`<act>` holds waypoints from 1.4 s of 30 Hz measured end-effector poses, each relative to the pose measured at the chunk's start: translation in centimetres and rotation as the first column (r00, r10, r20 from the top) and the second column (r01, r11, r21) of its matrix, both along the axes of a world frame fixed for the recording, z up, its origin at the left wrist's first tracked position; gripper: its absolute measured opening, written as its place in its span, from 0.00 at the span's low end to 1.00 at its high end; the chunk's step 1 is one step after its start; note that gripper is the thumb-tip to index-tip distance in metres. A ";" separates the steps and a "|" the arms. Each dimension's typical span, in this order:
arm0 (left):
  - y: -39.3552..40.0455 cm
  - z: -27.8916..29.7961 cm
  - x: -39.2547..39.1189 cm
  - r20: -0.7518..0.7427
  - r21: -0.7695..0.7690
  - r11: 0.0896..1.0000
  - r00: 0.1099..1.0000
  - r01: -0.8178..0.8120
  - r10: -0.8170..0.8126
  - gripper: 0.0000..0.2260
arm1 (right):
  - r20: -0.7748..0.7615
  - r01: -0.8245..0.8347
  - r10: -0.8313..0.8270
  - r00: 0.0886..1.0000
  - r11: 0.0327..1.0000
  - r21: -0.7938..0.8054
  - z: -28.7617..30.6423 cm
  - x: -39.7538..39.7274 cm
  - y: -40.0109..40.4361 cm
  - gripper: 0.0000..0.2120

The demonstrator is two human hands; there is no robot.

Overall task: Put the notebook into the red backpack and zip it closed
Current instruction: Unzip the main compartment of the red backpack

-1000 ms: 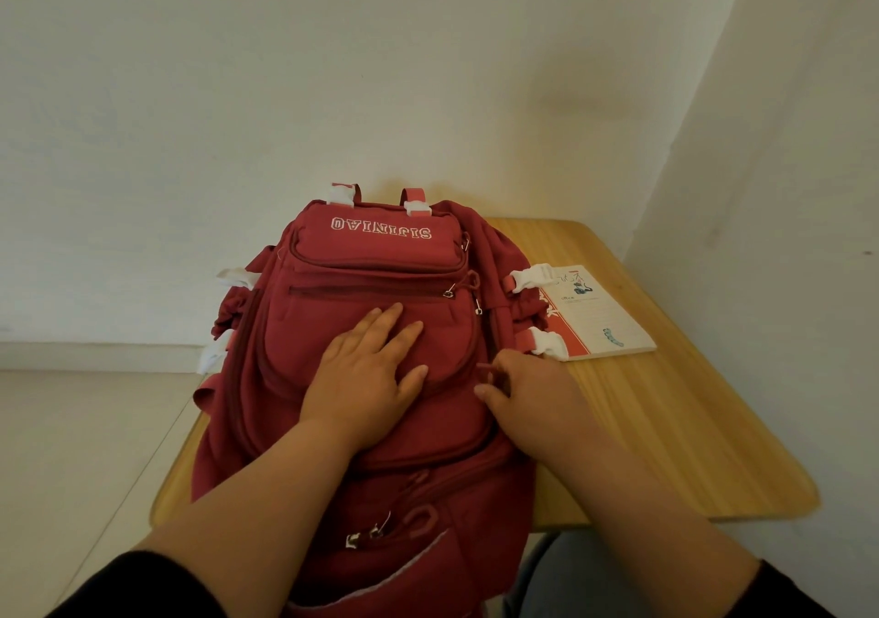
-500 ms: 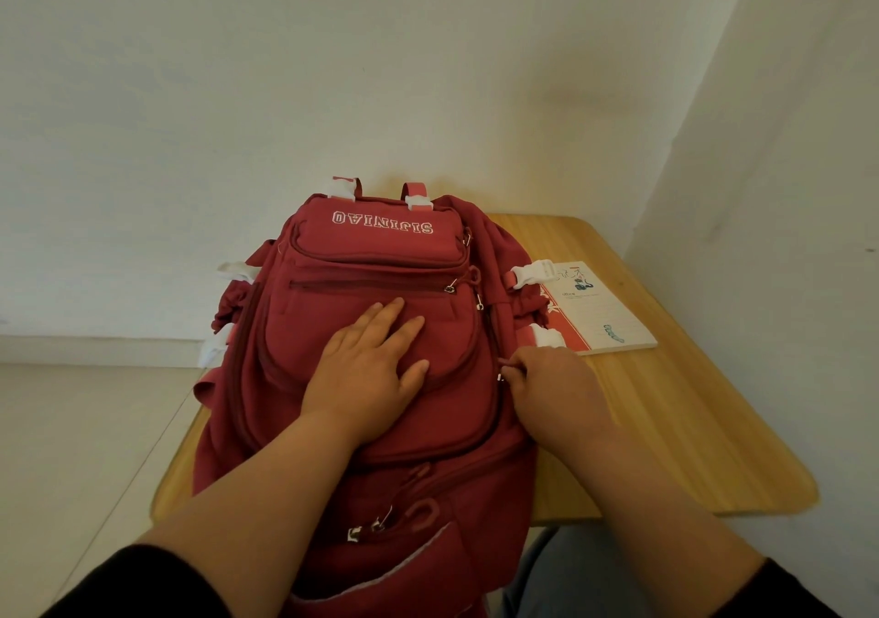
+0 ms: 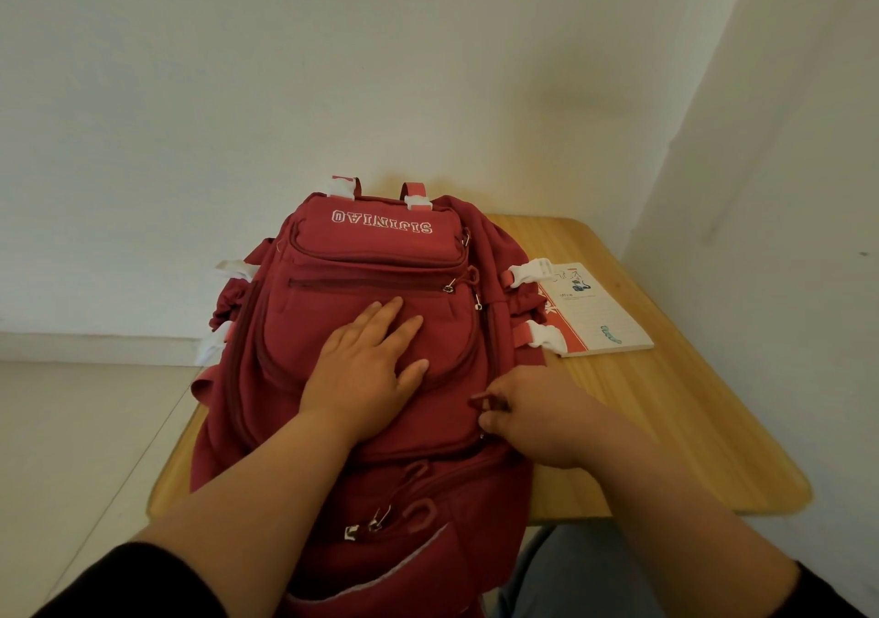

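The red backpack (image 3: 376,256) lies flat on the small wooden table (image 3: 666,417), its top pointing away from me and its lower end hanging over the near edge. My left hand (image 3: 366,365) rests flat and spread on the front pocket. Fingers of my right hand (image 3: 532,413) pinch a red zipper pull (image 3: 480,399) on the bag's right side. The notebook (image 3: 594,318), white with a red spine strip, lies closed on the table to the right of the bag, partly under its white buckles.
White walls stand close behind and to the right of the table. Pale floor tiles (image 3: 85,427) show on the left. White strap buckles (image 3: 532,271) stick out from both sides of the bag. My lap lies under the table's near edge.
My right hand slid up along the bag's right side, then came back toward me with the zipper pull pinched. My left hand stayed flat on the pocket. The notebook did not move.
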State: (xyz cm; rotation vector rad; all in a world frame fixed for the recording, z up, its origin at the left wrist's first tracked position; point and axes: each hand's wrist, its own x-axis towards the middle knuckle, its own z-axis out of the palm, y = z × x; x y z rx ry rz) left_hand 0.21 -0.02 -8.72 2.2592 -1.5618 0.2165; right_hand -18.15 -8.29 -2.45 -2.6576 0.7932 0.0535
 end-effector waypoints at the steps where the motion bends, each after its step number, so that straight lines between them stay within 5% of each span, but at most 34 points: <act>1: 0.0 0.0 0.0 -0.003 0.000 1.000 1.000 0.001 -0.001 0.26 | -0.001 -0.010 0.010 1.000 0.999 0.038 0.2 0.1 0.2 0.11; 6: 0.1 0.8 -0.2 -0.084 0.019 0.999 0.996 0.027 -0.025 0.25 | 0.078 -0.057 0.048 0.996 0.991 0.122 0.1 0.7 1.3 0.12; 11: 1.4 2.7 -1.6 -0.326 -0.152 0.978 0.927 0.141 -0.185 0.12 | 0.133 0.009 -0.023 0.991 0.995 0.104 -0.8 0.7 1.3 0.13; 14: 2.1 3.0 -2.7 -0.354 -0.097 0.961 0.894 0.259 -0.276 0.05 | 0.191 0.058 -0.082 0.978 0.990 0.126 -1.3 1.0 1.0 0.17; 17: 2.4 3.1 -3.3 -0.418 -0.007 0.943 0.856 0.331 -0.304 0.09 | 0.237 0.110 -0.148 0.960 0.980 0.164 -1.7 1.1 0.9 0.17; 22: 2.1 2.5 -4.7 -0.320 0.099 0.961 0.922 0.260 -0.217 0.17 | 0.318 0.086 -0.153 0.936 0.973 0.215 -1.7 1.1 0.9 0.15; 28: 2.5 2.2 -5.2 -0.383 -0.083 0.973 0.895 0.216 -0.231 0.09 | 0.480 -0.022 -0.168 0.861 0.931 0.366 -1.6 0.7 1.1 0.07; 31: 2.7 2.6 -5.4 -0.451 -0.174 0.965 0.855 0.196 -0.255 0.04 | 0.569 -0.119 -0.239 0.787 0.846 0.520 -1.4 0.2 0.7 0.15; 37: 3.3 2.9 -5.5 -0.456 -0.166 0.959 0.844 0.232 -0.283 0.03 | 0.584 -0.094 -0.207 0.785 0.892 0.443 -1.5 0.3 0.5 0.21; 42: 3.6 2.8 -6.1 -0.333 -0.138 0.964 0.906 0.226 -0.260 0.05 | 0.463 0.004 -0.150 0.874 0.954 0.301 -1.9 0.8 0.8 0.22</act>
